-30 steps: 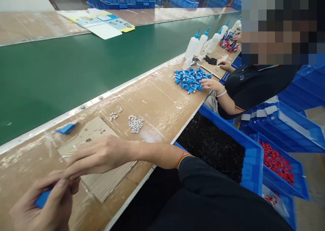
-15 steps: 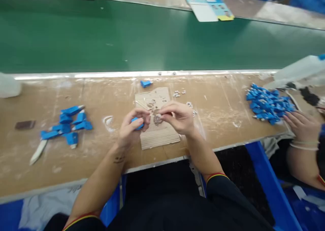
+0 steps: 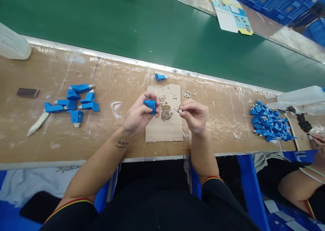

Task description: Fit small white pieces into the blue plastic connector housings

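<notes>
My left hand [image 3: 139, 114] is closed around a blue plastic piece [image 3: 150, 106], held over the left side of a cardboard sheet [image 3: 164, 133]. Between the thumb and fingertips of my right hand [image 3: 195, 115] is a small white piece [image 3: 180, 111], just right of the cardboard. A brown, wet-looking smear [image 3: 166, 113] marks the cardboard between my hands. Several tiny white pieces [image 3: 187, 94] lie beyond my right hand. Past the cardboard's far edge sits another blue piece [image 3: 160, 77].
Several blue pieces [image 3: 76, 116] lie to the left, by a pale blade-shaped tool [image 3: 38, 123] and a dark brown block [image 3: 27, 92]. A heap of blue pieces [image 3: 270, 122] is at right, near a co-worker's hand [image 3: 320, 141]. Beyond the bench runs a green belt [image 3: 114, 27].
My hands have drawn apart; the right one has moved off the smear with the small white piece. The view has turned and shifted. The co-worker's hand has left the blue heap.
</notes>
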`<state>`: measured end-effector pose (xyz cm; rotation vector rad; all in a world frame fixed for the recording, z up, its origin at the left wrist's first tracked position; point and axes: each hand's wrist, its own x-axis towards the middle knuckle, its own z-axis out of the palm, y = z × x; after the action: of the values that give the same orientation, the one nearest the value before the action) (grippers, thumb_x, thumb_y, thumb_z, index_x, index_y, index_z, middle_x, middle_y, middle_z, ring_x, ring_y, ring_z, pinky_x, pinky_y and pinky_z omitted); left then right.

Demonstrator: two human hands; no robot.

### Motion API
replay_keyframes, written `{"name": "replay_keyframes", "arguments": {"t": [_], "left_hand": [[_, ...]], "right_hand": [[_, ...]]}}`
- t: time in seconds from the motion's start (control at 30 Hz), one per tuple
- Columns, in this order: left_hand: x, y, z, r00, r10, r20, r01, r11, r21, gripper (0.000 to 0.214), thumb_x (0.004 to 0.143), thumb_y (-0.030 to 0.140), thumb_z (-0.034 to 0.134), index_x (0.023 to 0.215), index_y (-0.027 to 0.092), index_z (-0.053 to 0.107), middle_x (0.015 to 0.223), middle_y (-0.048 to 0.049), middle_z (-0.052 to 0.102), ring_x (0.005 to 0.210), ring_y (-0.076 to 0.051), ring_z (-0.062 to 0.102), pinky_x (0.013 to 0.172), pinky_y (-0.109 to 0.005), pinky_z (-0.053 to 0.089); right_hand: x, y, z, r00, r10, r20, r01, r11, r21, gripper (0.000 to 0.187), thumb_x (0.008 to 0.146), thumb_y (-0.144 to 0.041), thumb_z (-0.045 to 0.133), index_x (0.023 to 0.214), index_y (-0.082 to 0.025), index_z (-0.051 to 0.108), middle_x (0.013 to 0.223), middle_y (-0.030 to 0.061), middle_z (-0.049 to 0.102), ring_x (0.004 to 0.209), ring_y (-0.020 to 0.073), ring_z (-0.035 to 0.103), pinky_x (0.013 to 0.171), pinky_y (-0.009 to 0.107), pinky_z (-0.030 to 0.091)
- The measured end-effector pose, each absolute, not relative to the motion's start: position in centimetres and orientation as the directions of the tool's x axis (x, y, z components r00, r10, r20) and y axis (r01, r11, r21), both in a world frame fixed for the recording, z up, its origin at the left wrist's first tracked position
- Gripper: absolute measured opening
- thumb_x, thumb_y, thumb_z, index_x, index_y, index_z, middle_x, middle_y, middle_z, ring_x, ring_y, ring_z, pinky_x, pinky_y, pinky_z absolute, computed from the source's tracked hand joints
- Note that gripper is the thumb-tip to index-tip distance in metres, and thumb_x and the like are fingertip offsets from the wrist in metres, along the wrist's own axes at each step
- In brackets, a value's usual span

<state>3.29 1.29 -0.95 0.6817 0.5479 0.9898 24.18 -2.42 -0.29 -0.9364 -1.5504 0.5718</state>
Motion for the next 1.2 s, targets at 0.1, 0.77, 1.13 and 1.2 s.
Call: {"name": "replay_keyframes", "arguments": {"t": [0.1,0.77,1.13,1.2], "left_hand": [[3.2,1.6,-1.4,0.400,0.912,-0.096,-0.566,0.328,0.757,0.034,0.070,0.009,0.072,0.101,0.021,0.065,0.091,-0.0033,0.070,0.075,-0.016,0.067,0.065,-0.029,0.057],[2.5,2.8,-3.5,0.124,0.987,-0.105,-0.530,0.155,0.834,0.042,0.081,0.023,0.094,0.106,0.025,0.061,0.094,0.0001,0.070,0.097,-0.023,0.077,0.081,-0.038,0.067],[2.0,3.3,-3.5,0.068,0.993,-0.098,-0.508,0.119,0.853,0.039,0.078,0.008,0.089,0.089,0.022,0.054,0.094,-0.0020,0.074,0.091,-0.018,0.075,0.075,-0.029,0.059],[2.0,3.3,-3.7,0.068,0.993,-0.092,-0.518,0.114,0.848,0.040,0.076,0.007,0.089,0.087,0.022,0.053,0.091,-0.0002,0.072,0.089,-0.016,0.074,0.078,-0.029,0.060]], "right_hand": [[25.8,-2.6,0.5,-0.130,0.808,0.574,0.333,0.581,-0.743,0.013,0.096,-0.041,0.078,0.093,-0.029,0.081,0.080,-0.0009,0.078,0.068,0.0136,0.067,0.059,0.029,0.052],[26.8,-0.6,0.7,-0.558,0.830,-0.001,0.805,0.541,-0.244,0.028,0.106,-0.028,0.057,0.103,-0.026,0.085,0.094,0.0050,0.083,0.089,0.0196,0.072,0.072,0.033,0.047],[26.7,-0.4,1.2,-0.569,0.821,-0.033,0.808,0.552,-0.205,0.026,0.105,-0.027,0.059,0.100,-0.026,0.085,0.093,0.0040,0.083,0.089,0.0186,0.071,0.071,0.033,0.045],[26.7,-0.4,1.2,-0.569,0.822,-0.037,0.809,0.551,-0.206,0.026,0.105,-0.027,0.059,0.100,-0.026,0.085,0.093,0.0041,0.083,0.088,0.0184,0.070,0.071,0.033,0.045]]}}
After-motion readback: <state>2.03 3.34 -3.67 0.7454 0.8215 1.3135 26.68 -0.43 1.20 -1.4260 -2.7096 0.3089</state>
